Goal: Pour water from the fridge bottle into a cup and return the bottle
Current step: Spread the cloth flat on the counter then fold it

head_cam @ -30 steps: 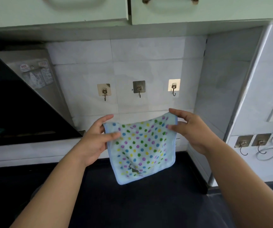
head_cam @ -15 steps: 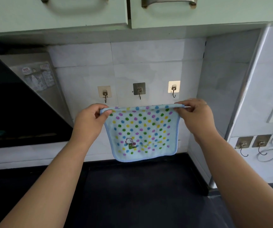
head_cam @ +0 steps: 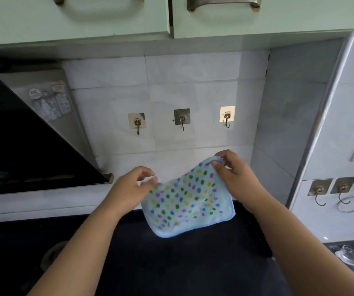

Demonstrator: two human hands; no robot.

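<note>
A dotted cloth is held up over the dark surface by both hands. Its upper left corner is pinched between thumb and fingers of the left hand; its upper right corner is pinched by the curled fingers of the right hand. The cloth hangs slack and tilted between them, below three wall hooks, none of which it touches.

Neither bottle nor fridge is seen anywhere in the view. A clear glass item stands on the surface at the lower right, well apart from the hands; it may be the cup, but it is blurred and too small for that to be told, and whether water is in it cannot be made out.

By the look of things, the pouring is either finished or not begun: nothing here settles which. The cloth work is judged a side step, perhaps wiping or hanging up. Whether the bottle has been returned cannot be told.

The left edge is taken up by a dark range hood, and the surface beneath it is lost in shadow. The cupboard doors are cut off at the top.
</note>
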